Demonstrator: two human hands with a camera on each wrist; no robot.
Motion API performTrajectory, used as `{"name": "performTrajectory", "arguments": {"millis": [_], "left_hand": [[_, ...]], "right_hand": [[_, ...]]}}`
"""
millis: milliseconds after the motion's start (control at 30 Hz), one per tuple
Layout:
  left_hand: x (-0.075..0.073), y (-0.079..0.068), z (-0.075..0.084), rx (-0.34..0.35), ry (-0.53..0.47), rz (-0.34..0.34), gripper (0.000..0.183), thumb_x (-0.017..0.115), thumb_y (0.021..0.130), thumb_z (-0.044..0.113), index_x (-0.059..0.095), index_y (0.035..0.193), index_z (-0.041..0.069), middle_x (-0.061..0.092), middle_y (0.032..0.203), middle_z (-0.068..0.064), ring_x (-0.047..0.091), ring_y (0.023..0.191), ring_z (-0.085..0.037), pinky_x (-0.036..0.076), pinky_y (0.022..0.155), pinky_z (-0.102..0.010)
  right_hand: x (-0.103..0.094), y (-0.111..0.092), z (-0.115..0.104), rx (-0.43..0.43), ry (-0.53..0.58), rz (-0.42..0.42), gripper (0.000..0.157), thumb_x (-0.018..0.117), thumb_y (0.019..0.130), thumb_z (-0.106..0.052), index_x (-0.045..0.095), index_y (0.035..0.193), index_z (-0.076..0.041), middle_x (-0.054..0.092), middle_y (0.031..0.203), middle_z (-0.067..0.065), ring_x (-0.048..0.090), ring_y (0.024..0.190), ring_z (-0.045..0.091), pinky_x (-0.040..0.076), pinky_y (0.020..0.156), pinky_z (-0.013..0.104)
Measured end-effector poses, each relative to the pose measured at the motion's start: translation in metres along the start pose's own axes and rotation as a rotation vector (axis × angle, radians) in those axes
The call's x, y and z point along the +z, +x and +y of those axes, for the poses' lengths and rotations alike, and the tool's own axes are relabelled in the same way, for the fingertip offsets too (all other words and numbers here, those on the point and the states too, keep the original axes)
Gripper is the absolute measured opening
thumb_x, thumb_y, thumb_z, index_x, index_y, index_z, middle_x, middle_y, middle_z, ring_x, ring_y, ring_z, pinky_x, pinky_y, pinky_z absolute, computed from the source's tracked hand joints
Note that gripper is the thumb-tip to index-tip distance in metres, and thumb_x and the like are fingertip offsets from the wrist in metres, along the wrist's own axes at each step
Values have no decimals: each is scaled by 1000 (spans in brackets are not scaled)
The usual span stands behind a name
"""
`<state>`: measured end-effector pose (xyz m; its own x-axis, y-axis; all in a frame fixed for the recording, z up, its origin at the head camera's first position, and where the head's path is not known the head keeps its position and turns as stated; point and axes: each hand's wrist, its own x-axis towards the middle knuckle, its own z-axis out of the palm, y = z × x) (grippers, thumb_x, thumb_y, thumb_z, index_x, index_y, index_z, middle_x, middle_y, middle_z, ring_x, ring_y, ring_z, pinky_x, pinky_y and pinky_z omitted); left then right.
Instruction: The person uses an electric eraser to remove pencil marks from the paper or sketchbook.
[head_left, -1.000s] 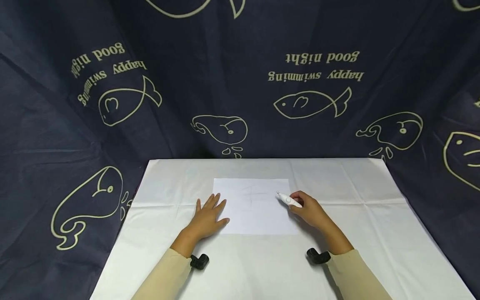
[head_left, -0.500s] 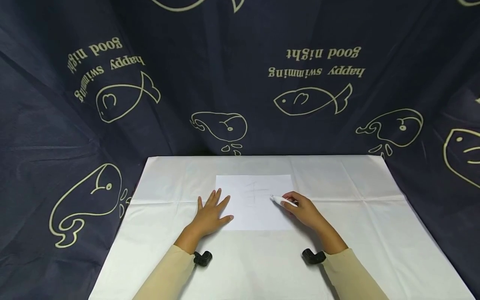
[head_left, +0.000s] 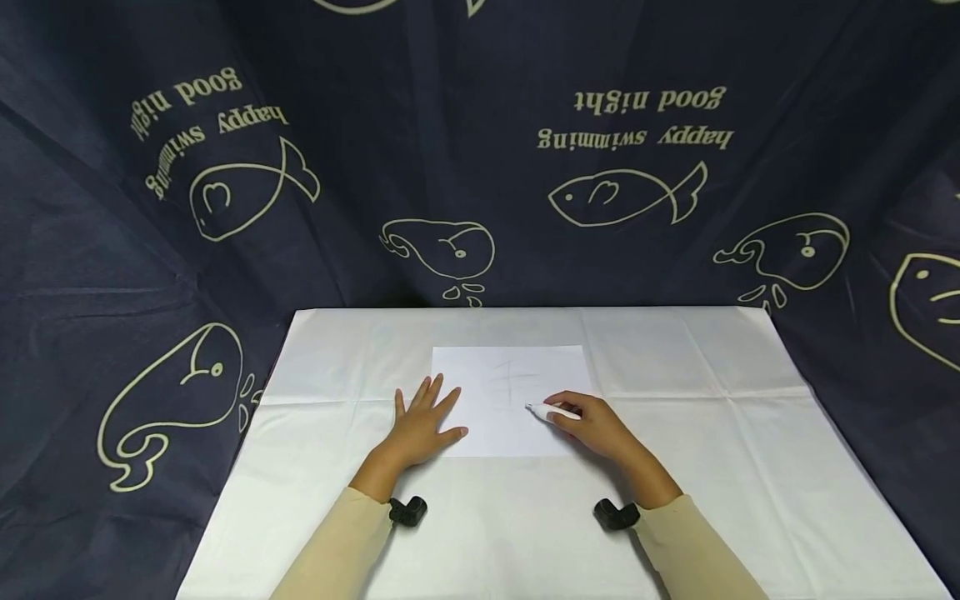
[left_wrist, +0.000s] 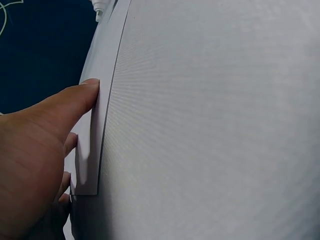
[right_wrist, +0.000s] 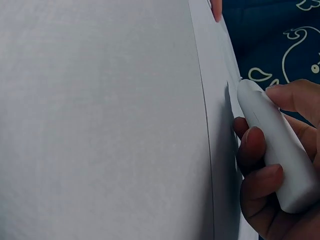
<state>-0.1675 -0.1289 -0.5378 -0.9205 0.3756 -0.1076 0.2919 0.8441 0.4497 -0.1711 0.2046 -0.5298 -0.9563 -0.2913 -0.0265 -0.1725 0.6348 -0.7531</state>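
Observation:
A white sheet of paper [head_left: 551, 365] bearing faint grey pencil-like lines [head_left: 510, 379] lies on the cloth. My left hand [head_left: 417, 429] rests on its left edge, fingers spread and thumb near the lower left corner. My right hand [head_left: 597, 427] holds a thick, white pen-shaped tool [head_left: 553, 412] between thumb and curled fingers. The tool's narrow tip points left, close over the paper just below right of the lines. In the right wrist view the smooth body of the tool [right_wrist: 275, 145] shows, its far tip mostly hidden.
A white cloth [head_left: 495, 525] with fold creases covers the table. Behind it hangs a dark blue curtain [head_left: 480, 150] with fish and whale drawings. Black wrist cameras [head_left: 617, 515] sit at both wrists, below the beige sleeves.
My right hand has moved left and slightly down over the paper with the white pen-shaped tool, whose tip is now nearer the lines. The left hand stays on the paper's left edge.

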Motion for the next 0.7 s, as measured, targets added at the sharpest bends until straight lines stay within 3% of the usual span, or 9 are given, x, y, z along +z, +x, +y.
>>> {"name": "performTrajectory", "arguments": {"millis": [200,333,700], "left_hand": [[1,1,-2,-1,5,2,74,58,97,55,34,159,23,9,171,-14,4,159,-36,-8,117,-75],[0,0,-1,-5,0,-1,73,58,98,55,33,160,24,9,171,-13,3,159,-36,-8,118,-75],[-2,0,1,-6,-12,3,78,60,95,59,33,160,25,8,172,-12,2,160,-35,-10,118,-74]], "right_hand": [[5,2,-3,-8,-16,-17,23,70,96,-26,74,117,-20,74,112,7,67,90,19,54,72,30],[8,2,-6,-44,-47,-13,22,70,96,-25,74,117,-20,74,115,4,67,103,21,53,84,35],[11,6,-10,-79,-88,-12,20,70,96,-24,74,115,-20,74,119,5,68,115,30,54,98,49]]}}
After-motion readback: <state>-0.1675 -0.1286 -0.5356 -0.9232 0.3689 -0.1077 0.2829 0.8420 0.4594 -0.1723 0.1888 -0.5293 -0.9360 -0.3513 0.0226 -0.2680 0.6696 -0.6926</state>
